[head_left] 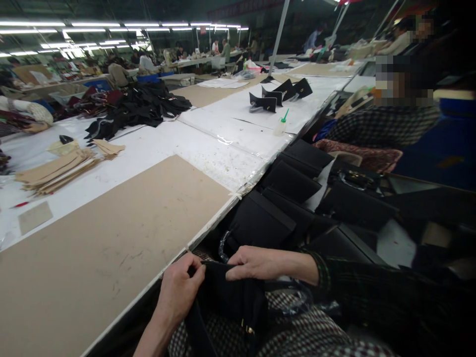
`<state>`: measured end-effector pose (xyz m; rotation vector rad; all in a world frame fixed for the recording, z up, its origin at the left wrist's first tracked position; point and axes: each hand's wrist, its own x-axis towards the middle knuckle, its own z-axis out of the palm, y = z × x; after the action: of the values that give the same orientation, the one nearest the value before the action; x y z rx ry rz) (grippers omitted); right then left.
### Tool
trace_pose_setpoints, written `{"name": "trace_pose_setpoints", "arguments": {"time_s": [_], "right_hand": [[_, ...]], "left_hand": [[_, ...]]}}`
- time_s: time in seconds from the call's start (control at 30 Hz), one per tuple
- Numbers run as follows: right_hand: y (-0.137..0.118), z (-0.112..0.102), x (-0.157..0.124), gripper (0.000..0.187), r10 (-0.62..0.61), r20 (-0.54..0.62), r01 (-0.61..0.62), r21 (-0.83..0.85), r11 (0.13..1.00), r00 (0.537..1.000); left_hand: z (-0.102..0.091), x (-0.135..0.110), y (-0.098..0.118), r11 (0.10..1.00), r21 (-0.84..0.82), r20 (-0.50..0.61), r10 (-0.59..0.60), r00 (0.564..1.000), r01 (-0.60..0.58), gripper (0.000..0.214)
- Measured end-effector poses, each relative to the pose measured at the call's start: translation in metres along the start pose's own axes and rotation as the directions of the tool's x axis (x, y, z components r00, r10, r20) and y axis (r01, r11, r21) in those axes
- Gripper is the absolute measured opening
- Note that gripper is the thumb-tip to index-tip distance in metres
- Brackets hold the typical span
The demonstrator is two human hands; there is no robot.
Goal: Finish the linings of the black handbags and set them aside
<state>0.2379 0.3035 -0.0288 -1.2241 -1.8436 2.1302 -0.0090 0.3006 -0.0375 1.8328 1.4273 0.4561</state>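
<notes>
Head camera, looking down at a workbench edge: a seated person grips a black bag (230, 297) on the lap, below the table (111, 258) rim. Left hand (180, 292) closes on the bag's top edge, thumb and fingers pinched; right hand (256, 263) lies curled over the same edge just beside it, fingers pressing down. A small brass fitting (245, 327) shows lower on the bag. Beyond the right hand, more black bags (290, 198) stand stacked. Far ahead of the hands sits a glue bottle (280, 124). Handling likely goes best with both hands kept close together, holding the edge taut and level.
</notes>
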Motion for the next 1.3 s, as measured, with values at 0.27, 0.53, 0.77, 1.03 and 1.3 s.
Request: {"name": "trace_pose_setpoints", "arguments": {"time_s": [0.27,0.53,0.77,1.03,1.3], "right_hand": [[-0.014,0.006,0.02,0.022,-0.075,-0.121,0.012,-0.454,0.891,0.99],[0.004,0.014,0.026,0.019,-0.148,-0.217,0.008,-0.539,0.842,0.965],[0.026,0.01,0.022,0.019,-0.008,-0.14,0.011,0.024,1.0,0.99],[0.023,0.015,0.013,0.027,-0.037,-0.206,0.042,0.02,0.999,0.978],[-0.006,0.004,0.03,0.034,-0.168,0.05,0.173,-0.433,0.884,0.984]], "left_hand": [[0.002,0.0,-0.006,1.0,0.029,-0.019,0.004,1.0,-0.003,0.019],[0.007,0.004,-0.006,1.0,0.015,-0.019,-0.012,1.0,0.012,0.019],[0.007,0.001,-0.001,1.0,0.001,-0.017,-0.015,1.0,0.015,0.02],[0.01,-0.002,0.002,1.0,-0.001,-0.027,0.003,1.0,-0.003,0.022],[0.006,-0.005,0.001,0.999,-0.034,-0.046,0.014,0.999,-0.016,0.021]]}}
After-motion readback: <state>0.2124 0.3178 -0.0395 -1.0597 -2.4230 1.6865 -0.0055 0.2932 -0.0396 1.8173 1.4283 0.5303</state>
